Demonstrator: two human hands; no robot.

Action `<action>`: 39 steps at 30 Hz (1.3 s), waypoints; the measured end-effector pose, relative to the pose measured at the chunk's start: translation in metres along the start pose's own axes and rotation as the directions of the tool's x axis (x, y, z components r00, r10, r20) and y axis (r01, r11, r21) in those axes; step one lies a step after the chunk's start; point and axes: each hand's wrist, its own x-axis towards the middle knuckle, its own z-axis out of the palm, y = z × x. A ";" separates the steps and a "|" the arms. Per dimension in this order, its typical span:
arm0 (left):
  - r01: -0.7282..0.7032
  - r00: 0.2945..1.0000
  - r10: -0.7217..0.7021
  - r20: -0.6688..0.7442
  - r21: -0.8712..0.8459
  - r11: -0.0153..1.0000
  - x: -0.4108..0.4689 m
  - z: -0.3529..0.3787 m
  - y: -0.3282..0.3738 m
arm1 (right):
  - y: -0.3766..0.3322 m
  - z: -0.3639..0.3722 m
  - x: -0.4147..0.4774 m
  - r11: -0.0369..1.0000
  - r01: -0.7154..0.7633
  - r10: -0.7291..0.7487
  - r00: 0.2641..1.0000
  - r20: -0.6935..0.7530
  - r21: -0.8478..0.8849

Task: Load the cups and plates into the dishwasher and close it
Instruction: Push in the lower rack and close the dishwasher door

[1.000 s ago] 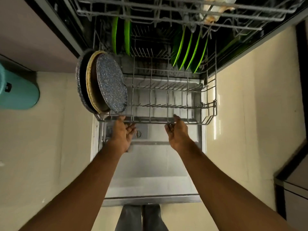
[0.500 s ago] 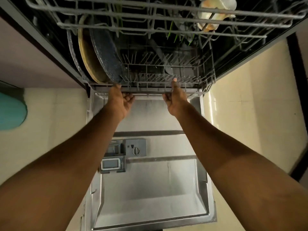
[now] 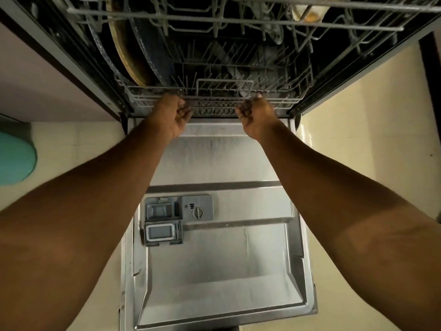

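Note:
The dishwasher's lower rack (image 3: 296, 96) sits inside the tub, its front rail level with the opening. Large plates stand on edge at its left: a tan one (image 3: 125, 58) and a dark speckled one (image 3: 155, 58). My left hand (image 3: 170, 115) and my right hand (image 3: 256, 117) are at the rack's front rail, thumbs on the wire and fingers curled under it. The upper rack (image 3: 238, 19) juts out overhead, with a pale cup (image 3: 307, 13) at its right. The steel door (image 3: 214, 271) lies fully open and flat below my arms.
A detergent dispenser (image 3: 167, 218) is set in the door's inner face. A teal rounded container (image 3: 14, 158) stands on the cream floor at left. A cabinet front (image 3: 35, 80) flanks the dishwasher on the left, and a dark edge (image 3: 429, 68) on the right.
Both hands have pushed the lower rack from fully pulled out over the door back into the tub. The plates went in with it, and the green plates behind are hidden now.

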 end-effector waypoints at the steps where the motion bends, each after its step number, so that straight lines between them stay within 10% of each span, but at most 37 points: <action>1: 0.000 1.000 0.000 -0.003 0.031 1.000 0.000 -0.002 -0.002 | 0.001 -0.003 -0.004 0.999 0.004 -0.004 1.000 0.015 -0.035; 24: 0.074 0.995 -0.095 0.037 0.379 0.923 -0.173 -0.078 -0.185 | 0.105 -0.157 -0.170 0.983 -0.137 0.127 0.988 -0.084 -0.126; 39: 0.376 0.923 -0.314 -0.220 0.350 0.858 -0.248 -0.177 -0.343 | 0.251 -0.316 -0.255 0.882 -0.443 0.383 0.873 -0.301 -0.160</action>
